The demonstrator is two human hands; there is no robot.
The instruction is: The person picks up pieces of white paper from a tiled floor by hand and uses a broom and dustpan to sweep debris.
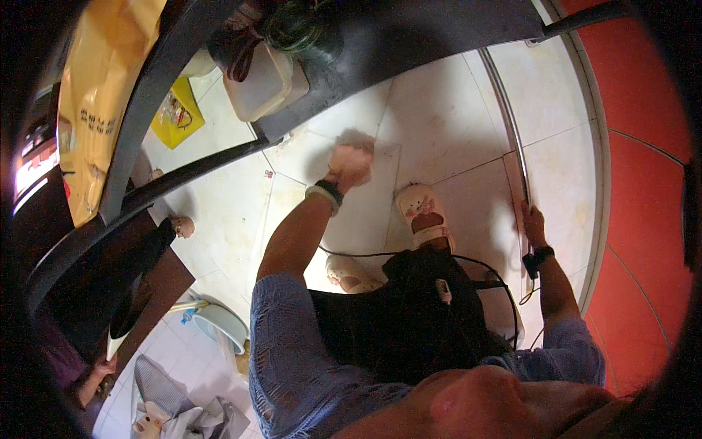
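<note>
My left hand (351,162) is blurred over the pale tiled floor (428,120), left of my raised shoe (425,211); whether it holds anything is not clear. A dark band and a light bracelet circle that wrist. On the other side, my right hand (533,222) is closed around a shiny metal pole (507,115), which runs up towards the top of the view. The pole's lower end is partly hidden by the hand and wrist. A black strap with a small device sits on my right wrist.
A black table frame (384,55) crosses the top, with a translucent plastic container (260,88). Red panels (641,181) line the right. Another person's hand (101,370) is at lower left, near a light blue basin (222,324). A black cable (488,266) crosses my legs.
</note>
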